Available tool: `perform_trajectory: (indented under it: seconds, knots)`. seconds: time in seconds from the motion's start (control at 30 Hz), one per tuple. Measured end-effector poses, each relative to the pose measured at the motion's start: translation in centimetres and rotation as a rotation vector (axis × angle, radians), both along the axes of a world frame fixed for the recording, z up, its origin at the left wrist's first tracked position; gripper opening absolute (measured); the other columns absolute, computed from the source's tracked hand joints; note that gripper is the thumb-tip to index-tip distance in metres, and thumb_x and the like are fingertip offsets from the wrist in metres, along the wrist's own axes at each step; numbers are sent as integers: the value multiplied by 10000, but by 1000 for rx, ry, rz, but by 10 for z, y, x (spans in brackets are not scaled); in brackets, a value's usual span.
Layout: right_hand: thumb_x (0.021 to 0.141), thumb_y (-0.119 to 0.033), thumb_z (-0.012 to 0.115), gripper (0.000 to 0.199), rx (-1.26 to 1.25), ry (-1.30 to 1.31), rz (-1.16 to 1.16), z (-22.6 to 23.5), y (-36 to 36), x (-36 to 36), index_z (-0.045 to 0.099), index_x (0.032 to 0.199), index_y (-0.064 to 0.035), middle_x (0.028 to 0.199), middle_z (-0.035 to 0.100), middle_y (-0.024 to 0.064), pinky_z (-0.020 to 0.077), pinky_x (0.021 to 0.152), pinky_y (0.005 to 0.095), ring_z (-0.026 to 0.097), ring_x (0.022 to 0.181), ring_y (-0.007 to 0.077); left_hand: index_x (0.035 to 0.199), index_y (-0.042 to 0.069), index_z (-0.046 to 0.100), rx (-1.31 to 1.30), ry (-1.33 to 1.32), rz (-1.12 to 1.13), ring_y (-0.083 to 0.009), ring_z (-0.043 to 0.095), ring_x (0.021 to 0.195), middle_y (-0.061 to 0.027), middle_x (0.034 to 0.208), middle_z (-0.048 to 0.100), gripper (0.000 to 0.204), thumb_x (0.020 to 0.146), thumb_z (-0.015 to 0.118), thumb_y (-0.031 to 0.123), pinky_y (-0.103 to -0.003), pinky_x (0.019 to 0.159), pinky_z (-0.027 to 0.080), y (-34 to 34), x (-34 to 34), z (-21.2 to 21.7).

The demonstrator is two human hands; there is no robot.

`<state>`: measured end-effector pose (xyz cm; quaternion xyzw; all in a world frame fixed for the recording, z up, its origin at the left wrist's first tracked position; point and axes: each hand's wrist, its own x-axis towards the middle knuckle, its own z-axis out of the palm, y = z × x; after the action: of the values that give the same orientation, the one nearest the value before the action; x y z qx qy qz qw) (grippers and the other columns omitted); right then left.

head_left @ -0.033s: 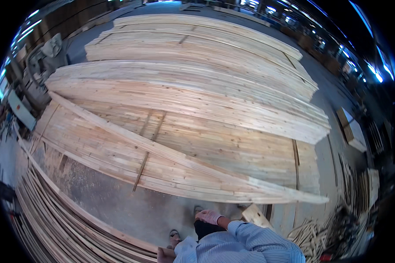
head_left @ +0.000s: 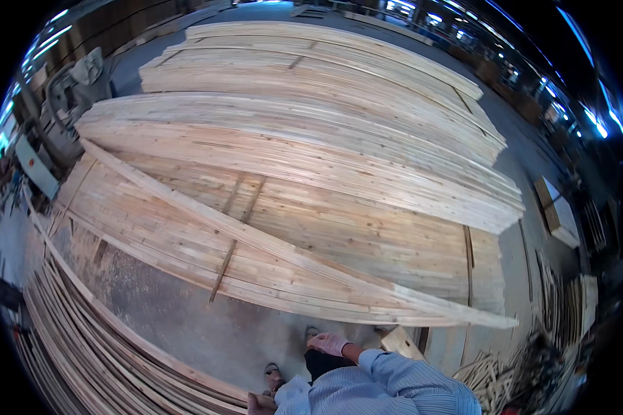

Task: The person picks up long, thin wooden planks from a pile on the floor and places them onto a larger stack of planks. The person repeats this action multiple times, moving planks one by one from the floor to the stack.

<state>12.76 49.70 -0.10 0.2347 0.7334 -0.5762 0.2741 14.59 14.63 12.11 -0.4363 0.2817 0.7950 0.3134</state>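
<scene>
Head view, looking down: the right hand, in a pale pink glove, hangs just below the near edge of the long plank that lies slantwise across the low stack of boards. It does not touch the wood, and its fingers look loosely curled around nothing, though the view is too small to be certain. The left hand shows only as a sliver at the bottom edge, beside a striped blue sleeve; whether it is open or closed I cannot tell.

By my reading the work is at the reaching stage — the right hand is close to the plank's near end but has no grip on it. Taking hold would call for leaning forward and closing the fingers over that thin edge, with the other hand steadying, since so long a board would likely sag and swing.

All the timber is pale, rough-sawn softwood with streaky grain, cut thin and narrow. More boards are piled in higher layers beyond — and a heap of slim strips runs along the left over a dusty concrete floor.
</scene>
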Motion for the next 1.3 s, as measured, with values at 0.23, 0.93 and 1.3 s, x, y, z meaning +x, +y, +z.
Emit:
perform_trajectory:
  seconds: [0.23, 0.93, 1.3]
  knots:
    - [936, -550, 499, 561, 146, 68, 448, -12, 30, -60, 702, 1086, -49, 981, 714, 111, 501, 850, 372, 665, 889, 260, 1053, 112, 605, 247, -2, 205, -208, 594, 902, -69, 943, 646, 566, 924, 506, 653, -338, 849, 493, 6, 23, 17]
    - [921, -574, 431, 600, 369, -274, 596, 68, -38, -126, 641, 1265, -131, 1307, 612, 169, 414, 1039, 446, 551, 1236, 359, 876, 173, 567, -212, 113, 62, -213, 508, 615, 3, 698, 536, 643, 810, 475, 806, -417, 578, 443, -188, -285, -26]
    - [916, -571, 479, 560, 313, -239, 167, 69, -50, -57, 689, 1211, -143, 1264, 648, 145, 432, 1028, 388, 594, 1188, 324, 890, 180, 542, -534, 168, 402, -207, 493, 649, -9, 793, 543, 528, 856, 517, 706, -376, 516, 381, -314, -461, -36]
